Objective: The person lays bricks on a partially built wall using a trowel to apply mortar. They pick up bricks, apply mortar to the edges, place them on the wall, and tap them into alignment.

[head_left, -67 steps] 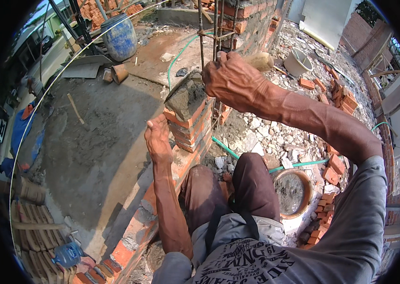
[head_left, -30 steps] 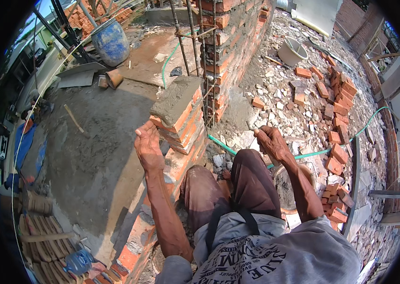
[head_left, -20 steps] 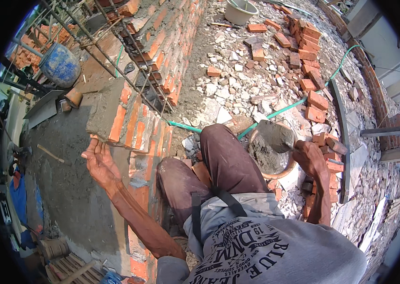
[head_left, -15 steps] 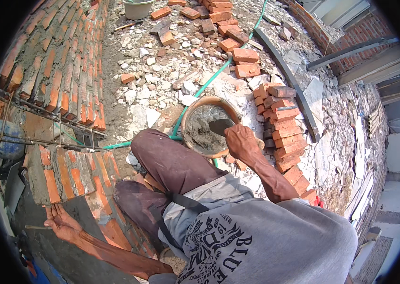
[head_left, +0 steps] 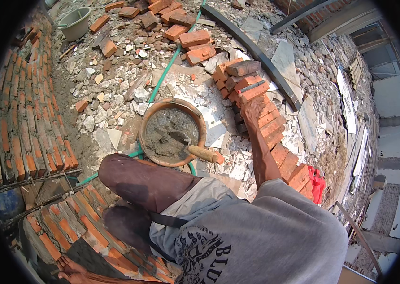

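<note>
Your left hand [head_left: 70,270] rests low at the outer face of the brick pier [head_left: 67,227], fingers spread flat against it, gripping nothing; the pier's top course shows a grey mortar bed with no brick on it, so bedding looks done and laying is left

Mortar pan [head_left: 149,124] sits just past your knee, about half full; the trowel [head_left: 194,147] lies in it, blade sunk in the mix, wooden handle over the rim, no hand on it

Your right hand [head_left: 252,108] reaches onto the brick stack [head_left: 261,123] beyond the pan; fingers curl over the top brick [head_left: 253,91], though whether the grip is closed I cannot tell; the brick lies on the stack, not lifted

Against half a second ago: the right hand then held the trowel inside the pan; now the trowel is let go and the hand has moved to the stack; view has swung further right; left hand unchanged at the pier

Farther off: green hose [head_left: 162,75], loose bricks on rubble, pale bucket [head_left: 76,22]
</note>
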Action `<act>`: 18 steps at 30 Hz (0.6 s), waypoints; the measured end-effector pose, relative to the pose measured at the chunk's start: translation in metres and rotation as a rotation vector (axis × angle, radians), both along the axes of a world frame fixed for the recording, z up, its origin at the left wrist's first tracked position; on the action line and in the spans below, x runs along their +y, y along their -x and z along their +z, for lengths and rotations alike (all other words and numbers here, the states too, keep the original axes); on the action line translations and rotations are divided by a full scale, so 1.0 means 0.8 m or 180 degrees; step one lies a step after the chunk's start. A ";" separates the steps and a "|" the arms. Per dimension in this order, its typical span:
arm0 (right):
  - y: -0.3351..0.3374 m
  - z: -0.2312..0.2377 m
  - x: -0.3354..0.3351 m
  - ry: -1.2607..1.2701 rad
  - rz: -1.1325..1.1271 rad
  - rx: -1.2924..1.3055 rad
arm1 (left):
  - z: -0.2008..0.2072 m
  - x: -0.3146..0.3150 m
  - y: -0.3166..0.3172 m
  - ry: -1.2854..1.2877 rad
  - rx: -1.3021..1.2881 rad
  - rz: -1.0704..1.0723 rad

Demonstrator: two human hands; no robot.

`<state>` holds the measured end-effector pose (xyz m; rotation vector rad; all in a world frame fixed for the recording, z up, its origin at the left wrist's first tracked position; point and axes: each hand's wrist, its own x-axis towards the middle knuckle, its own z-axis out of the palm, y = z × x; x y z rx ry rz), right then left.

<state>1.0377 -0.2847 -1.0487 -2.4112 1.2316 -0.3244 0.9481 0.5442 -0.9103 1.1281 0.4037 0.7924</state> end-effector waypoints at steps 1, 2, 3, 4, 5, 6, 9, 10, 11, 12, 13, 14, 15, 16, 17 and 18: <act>-0.005 -0.021 -0.009 0.0005 -0.0120 -0.0060 | -0.001 0.003 0.000 -0.0009 -0.0009 -0.0020; -0.011 -0.039 -0.018 0.0011 -0.0240 -0.0122 | -0.003 0.007 0.001 -0.0015 -0.0011 -0.0044; -0.017 -0.056 -0.022 0.0098 -0.0238 -0.0077 | -0.004 0.012 0.002 -0.0021 -0.0017 -0.0070; -0.023 -0.070 -0.026 0.0134 -0.0272 0.0018 | -0.005 0.016 0.004 -0.0003 -0.0030 -0.0097; -0.024 -0.081 -0.027 0.0092 -0.0336 -0.0237 | -0.005 0.021 0.006 -0.0015 -0.0038 -0.0133; -0.022 -0.087 -0.027 -0.0008 -0.0439 -0.0426 | -0.005 0.025 0.009 -0.0016 -0.0050 -0.0178; -0.005 -0.075 -0.031 -0.0932 -0.0507 -0.1147 | -0.003 0.024 0.016 -0.0007 -0.0068 -0.0363; 0.006 -0.062 -0.034 -0.1337 -0.0491 -0.1416 | -0.001 0.020 0.018 0.0016 -0.0048 -0.0377; 0.019 -0.047 -0.035 -0.1705 -0.0649 -0.1631 | 0.000 0.013 0.019 0.0022 -0.0029 -0.0204; 0.031 -0.028 -0.032 -0.1508 -0.0737 -0.1900 | 0.001 0.004 0.020 0.0026 -0.0006 -0.0031; 0.038 -0.012 -0.022 -0.2052 -0.1114 -0.2522 | 0.003 -0.004 0.020 -0.0079 -0.0006 0.0079; 0.046 0.007 -0.010 -0.2819 -0.1541 -0.3569 | 0.006 -0.012 0.019 0.0034 -0.0112 0.0001; 0.049 0.027 0.005 -0.3056 -0.1237 -0.3836 | 0.010 -0.018 0.018 0.0057 -0.0157 -0.0052; 0.058 0.046 0.024 -0.3140 -0.0959 -0.3709 | 0.010 -0.026 0.018 0.0067 -0.0209 0.0055; 0.068 0.065 0.047 -0.3402 -0.0847 -0.3494 | 0.012 -0.031 0.018 0.0171 -0.0229 0.0107; 0.073 0.082 0.073 -0.3241 -0.0481 -0.2974 | 0.012 -0.037 0.017 0.0081 -0.0348 0.0009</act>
